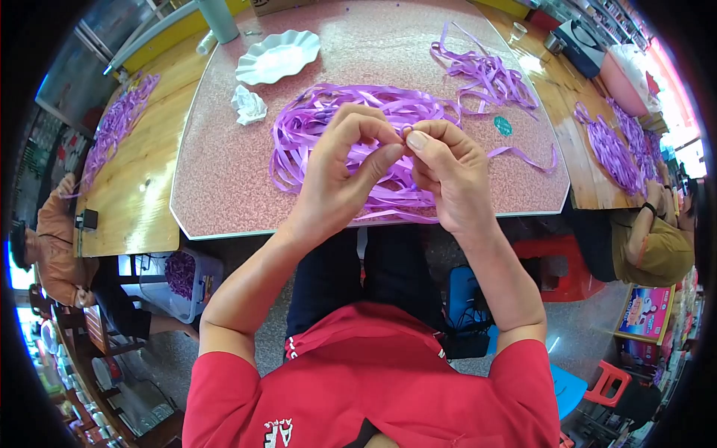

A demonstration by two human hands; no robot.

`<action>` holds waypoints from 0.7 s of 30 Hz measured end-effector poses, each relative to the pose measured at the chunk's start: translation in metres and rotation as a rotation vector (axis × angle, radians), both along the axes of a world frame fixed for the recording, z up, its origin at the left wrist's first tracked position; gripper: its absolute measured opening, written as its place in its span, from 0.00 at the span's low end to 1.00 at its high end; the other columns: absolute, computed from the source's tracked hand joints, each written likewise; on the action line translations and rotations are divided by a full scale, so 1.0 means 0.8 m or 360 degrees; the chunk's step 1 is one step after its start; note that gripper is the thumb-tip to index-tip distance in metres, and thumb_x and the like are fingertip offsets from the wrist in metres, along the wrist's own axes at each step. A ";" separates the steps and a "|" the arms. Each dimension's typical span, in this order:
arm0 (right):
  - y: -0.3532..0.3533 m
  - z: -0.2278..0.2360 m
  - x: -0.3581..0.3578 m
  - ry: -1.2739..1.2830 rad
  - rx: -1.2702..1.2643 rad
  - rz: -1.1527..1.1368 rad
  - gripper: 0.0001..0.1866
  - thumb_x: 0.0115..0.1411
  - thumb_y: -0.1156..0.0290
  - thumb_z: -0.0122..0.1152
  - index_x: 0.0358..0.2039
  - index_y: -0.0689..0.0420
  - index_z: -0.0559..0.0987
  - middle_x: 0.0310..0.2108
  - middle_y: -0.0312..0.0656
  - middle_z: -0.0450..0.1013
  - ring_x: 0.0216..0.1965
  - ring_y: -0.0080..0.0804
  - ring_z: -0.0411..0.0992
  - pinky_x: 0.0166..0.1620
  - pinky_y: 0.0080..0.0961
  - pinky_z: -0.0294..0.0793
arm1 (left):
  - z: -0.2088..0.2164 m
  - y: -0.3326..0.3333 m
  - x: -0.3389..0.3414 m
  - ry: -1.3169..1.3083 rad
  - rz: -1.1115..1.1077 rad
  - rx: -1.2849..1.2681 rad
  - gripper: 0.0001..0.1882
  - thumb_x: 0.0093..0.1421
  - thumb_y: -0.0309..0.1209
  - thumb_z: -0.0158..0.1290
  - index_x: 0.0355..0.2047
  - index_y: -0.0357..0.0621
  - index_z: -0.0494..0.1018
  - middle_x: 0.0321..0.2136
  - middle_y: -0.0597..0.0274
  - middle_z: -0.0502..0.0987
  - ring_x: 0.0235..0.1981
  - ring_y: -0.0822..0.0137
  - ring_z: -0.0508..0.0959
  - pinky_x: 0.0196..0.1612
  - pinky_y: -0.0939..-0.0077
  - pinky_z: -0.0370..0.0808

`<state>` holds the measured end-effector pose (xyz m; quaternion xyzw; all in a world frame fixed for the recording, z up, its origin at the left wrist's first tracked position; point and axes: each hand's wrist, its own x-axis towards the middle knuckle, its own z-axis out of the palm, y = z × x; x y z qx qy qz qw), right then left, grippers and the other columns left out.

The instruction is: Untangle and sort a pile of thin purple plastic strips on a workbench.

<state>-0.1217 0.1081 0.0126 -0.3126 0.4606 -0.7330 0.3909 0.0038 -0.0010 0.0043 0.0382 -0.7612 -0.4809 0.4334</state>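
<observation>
Both left hand (347,160) and right hand (457,168) pinch a small purple ribbon loop (406,130) over the ribbon pile (302,128) on the worktop (231,179); I'd keep the tension gentle and fingertips close.

The table (220,190) has a speckled pink top with a pale edge. A large purple ribbon heap (399,183) covers its middle; a smaller ribbon pile (485,77) lies upper right, above a green piece (503,125) and a loose strand (526,156). Upper left: a white scalloped dish (278,57) and crumpled tissue (249,106).
</observation>
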 end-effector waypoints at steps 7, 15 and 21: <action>-0.001 -0.013 0.002 0.1528 -0.0642 -0.0597 0.05 0.59 0.81 0.61 0.36 0.61 0.77 0.32 0.37 0.72 0.28 0.15 0.67 0.27 0.15 0.68 | 0.009 0.017 0.000 0.0090 -0.0955 0.1923 0.10 0.67 0.37 0.52 0.42 0.45 0.74 0.37 0.67 0.76 0.40 0.75 0.75 0.45 0.75 0.71; -0.003 -0.005 -0.025 0.2292 -0.0885 -0.0676 0.15 0.49 0.86 0.67 0.37 0.59 0.78 0.32 0.42 0.74 0.29 0.32 0.74 0.29 0.23 0.73 | 0.014 0.013 0.012 0.0019 -0.0713 0.1787 0.09 0.65 0.36 0.55 0.37 0.44 0.77 0.35 0.66 0.78 0.37 0.75 0.76 0.45 0.78 0.73; 0.001 0.001 -0.017 0.2205 -0.0750 -0.0694 0.14 0.48 0.86 0.68 0.36 0.60 0.79 0.32 0.42 0.75 0.28 0.30 0.73 0.28 0.23 0.73 | 0.007 0.033 0.011 0.0074 -0.0345 0.1304 0.08 0.64 0.29 0.56 0.40 0.39 0.76 0.38 0.65 0.78 0.40 0.78 0.76 0.41 0.81 0.74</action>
